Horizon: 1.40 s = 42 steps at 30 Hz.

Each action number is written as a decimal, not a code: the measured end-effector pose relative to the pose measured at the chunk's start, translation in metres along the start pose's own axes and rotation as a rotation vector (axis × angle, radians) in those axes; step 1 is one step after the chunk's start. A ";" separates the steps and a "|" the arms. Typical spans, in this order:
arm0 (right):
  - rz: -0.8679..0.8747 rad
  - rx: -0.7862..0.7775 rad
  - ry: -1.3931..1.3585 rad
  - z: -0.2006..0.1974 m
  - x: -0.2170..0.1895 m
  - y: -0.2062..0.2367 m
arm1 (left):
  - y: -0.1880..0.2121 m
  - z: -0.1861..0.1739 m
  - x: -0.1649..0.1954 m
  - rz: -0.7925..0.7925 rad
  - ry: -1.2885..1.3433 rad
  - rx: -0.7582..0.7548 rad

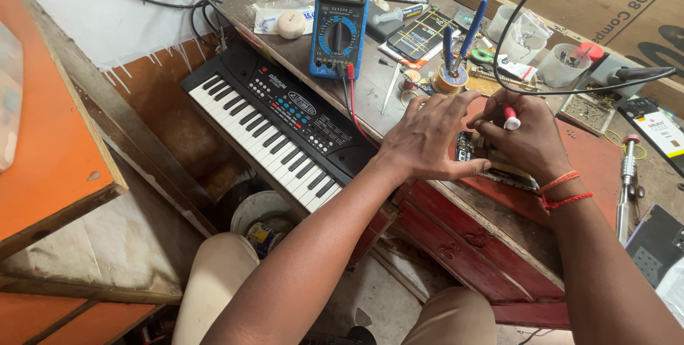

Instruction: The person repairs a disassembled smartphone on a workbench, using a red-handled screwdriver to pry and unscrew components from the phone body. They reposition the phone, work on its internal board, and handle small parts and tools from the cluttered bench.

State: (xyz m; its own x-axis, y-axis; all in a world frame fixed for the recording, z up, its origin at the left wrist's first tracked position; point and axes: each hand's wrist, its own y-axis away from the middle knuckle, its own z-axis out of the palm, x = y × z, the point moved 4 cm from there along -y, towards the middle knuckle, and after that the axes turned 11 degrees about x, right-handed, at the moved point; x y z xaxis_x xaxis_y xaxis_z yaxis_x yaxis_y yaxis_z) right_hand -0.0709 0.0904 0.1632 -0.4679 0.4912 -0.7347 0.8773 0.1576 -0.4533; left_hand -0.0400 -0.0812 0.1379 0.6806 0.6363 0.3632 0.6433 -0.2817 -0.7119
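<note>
- A person seated at a cluttered repair bench bends over an opened phone (499, 163), which lies flat at the near edge of the worn wooden benchtop (370, 89), above a red drawer front (470, 245).
- The left hand (427, 138) rests palm down, fingers spread and slightly curled, on the left end of the phone, the thumb lying along its near side.
- The right hand (524, 138) sits just beside it on the right, fingers closed in a pinch around a small tool with a red and white tip (511, 118), held over the phone's exposed insides; red threads (563, 192) circle that wrist.
- The two hands nearly touch, and between them they cover most of the phone; only a strip of its circuit board and its right end show.
- A blue digital multimeter (340, 21) leans at the far left of the bench, its red and black leads (350, 99) trailing toward the hands.
- Just beyond the hands stand a blue-handled tool in a round holder (452, 74) and plastic cups of small parts (563, 64).
- A black toy keyboard (278, 128) lies slantwise on the left, below the bench edge.
- A metal screwdriver (627, 181) lies on the right.
</note>
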 end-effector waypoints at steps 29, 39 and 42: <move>0.027 0.000 0.223 0.004 0.001 0.003 | 0.001 -0.006 0.004 0.032 0.015 0.064; 0.045 -0.006 0.209 0.005 0.005 0.003 | 0.003 -0.005 0.002 0.011 0.010 0.044; -0.017 0.015 0.268 0.004 0.005 0.003 | 0.003 -0.004 0.002 0.009 0.015 0.048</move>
State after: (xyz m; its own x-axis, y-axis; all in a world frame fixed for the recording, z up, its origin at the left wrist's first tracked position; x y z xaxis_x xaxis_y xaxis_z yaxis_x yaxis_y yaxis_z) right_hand -0.0708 0.0901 0.1568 -0.4354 0.6980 -0.5685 0.8671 0.1554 -0.4733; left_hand -0.0354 -0.0839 0.1392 0.6918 0.6229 0.3651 0.6195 -0.2524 -0.7433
